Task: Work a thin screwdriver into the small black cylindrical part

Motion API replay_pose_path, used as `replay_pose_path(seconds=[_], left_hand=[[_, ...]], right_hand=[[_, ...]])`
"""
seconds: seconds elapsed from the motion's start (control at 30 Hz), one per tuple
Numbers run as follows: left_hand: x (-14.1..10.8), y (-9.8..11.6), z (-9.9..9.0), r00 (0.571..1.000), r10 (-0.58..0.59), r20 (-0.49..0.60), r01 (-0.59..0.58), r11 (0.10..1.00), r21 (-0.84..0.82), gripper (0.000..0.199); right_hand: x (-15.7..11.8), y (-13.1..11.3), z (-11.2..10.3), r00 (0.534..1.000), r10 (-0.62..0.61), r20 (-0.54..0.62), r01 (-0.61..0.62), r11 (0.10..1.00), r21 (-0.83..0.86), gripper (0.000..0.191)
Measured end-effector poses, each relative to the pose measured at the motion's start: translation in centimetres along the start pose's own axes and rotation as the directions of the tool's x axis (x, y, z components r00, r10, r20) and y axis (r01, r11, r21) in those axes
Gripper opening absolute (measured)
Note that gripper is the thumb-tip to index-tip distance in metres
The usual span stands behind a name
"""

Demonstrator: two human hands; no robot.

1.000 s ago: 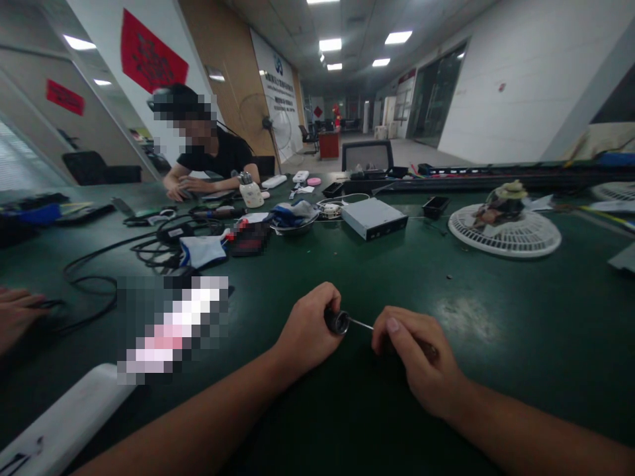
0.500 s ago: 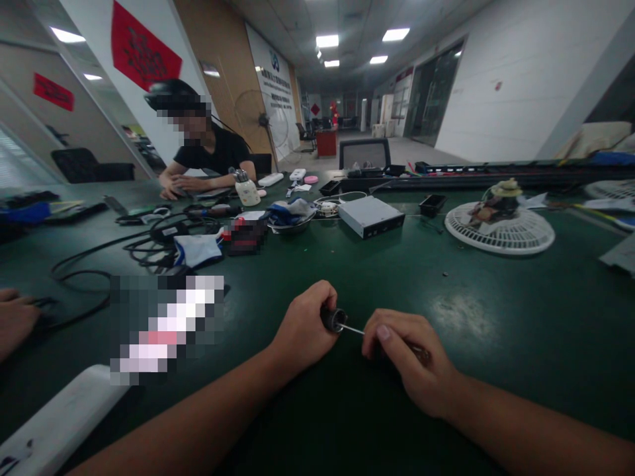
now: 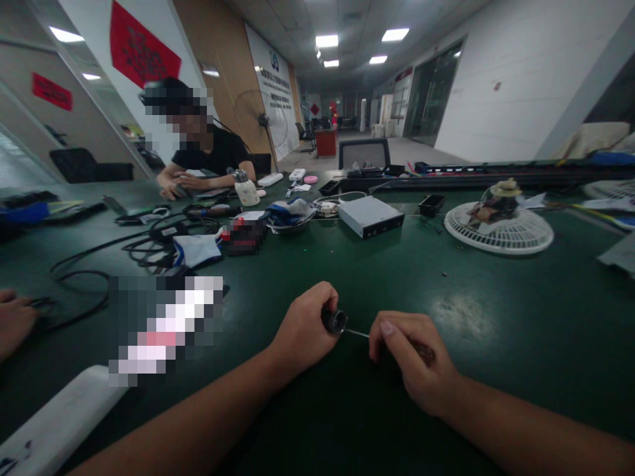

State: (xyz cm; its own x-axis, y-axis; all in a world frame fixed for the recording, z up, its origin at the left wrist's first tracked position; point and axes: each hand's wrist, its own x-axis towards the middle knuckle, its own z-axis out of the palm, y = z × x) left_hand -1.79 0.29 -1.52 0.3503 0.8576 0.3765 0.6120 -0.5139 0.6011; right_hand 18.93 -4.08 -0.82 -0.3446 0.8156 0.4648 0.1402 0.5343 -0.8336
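In the middle of the head view, my left hand (image 3: 306, 329) is closed around a small black cylindrical part (image 3: 335, 320), its round open end facing right. Most of that part is hidden by my fingers. My right hand (image 3: 409, 354) grips a screwdriver (image 3: 357, 334) by its brownish handle, which is mostly covered by the palm. The thin metal shaft points left, with its tip at the lower rim of the black part. Whether the tip sits inside the rim or just against it, I cannot tell.
A silver disc drive (image 3: 372, 215) and a white fan grille with a motor (image 3: 499, 231) lie beyond my hands. Black cables (image 3: 82, 271) and a white power strip (image 3: 59, 416) are on the left. Another person's hand (image 3: 14, 320) rests at the left edge; a person (image 3: 208, 152) sits across.
My right hand has shifted slightly right, drawing the screwdriver's tip from the inside of the black part's opening toward its rim. My left hand has stayed in place.
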Motion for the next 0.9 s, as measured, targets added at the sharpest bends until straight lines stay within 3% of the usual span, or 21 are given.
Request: replay_pose_path(seconds=[0.1, 0.3, 0.5, 0.7, 0.9], left_hand=[[0.0, 0.05, -0.08, 1.0, -0.007, 0.017, 0.007, 1.0, -0.01, 0.022], [0.05, 0.16, -0.1, 1.0, -0.019, 0.0, 0.019, 1.0, -0.007, 0.023], [0.06, 0.08, -0.08, 0.999, 0.003, 0.054, -0.001, 1.0, -0.029, 0.022], [0.09, 0.0, 0.01, 1.0, 0.012, 0.029, -0.011, 1.0, -0.026, 0.023], [0.0, 0.02, 0.0, 0.998, 0.017, 0.057, -0.015, 0.999, -0.038, 0.023]], right_hand=[[0.05, -0.01, 0.08, 0.996, 0.023, -0.083, -0.024, 1.0, -0.011, 0.044], [0.03, -0.12, -0.15, 0.998, -0.017, 0.053, 0.016, 1.0, 0.021, 0.041], [-0.11, 0.12, -0.03, 0.996, 0.018, -0.091, -0.018, 1.0, -0.005, 0.043], [0.02, -0.13, -0.11, 0.997, -0.042, 0.061, 0.04, 0.999, 0.025, 0.041], [-0.11, 0.1, 0.07, 0.995, 0.015, -0.096, -0.018, 0.999, -0.029, 0.045]])
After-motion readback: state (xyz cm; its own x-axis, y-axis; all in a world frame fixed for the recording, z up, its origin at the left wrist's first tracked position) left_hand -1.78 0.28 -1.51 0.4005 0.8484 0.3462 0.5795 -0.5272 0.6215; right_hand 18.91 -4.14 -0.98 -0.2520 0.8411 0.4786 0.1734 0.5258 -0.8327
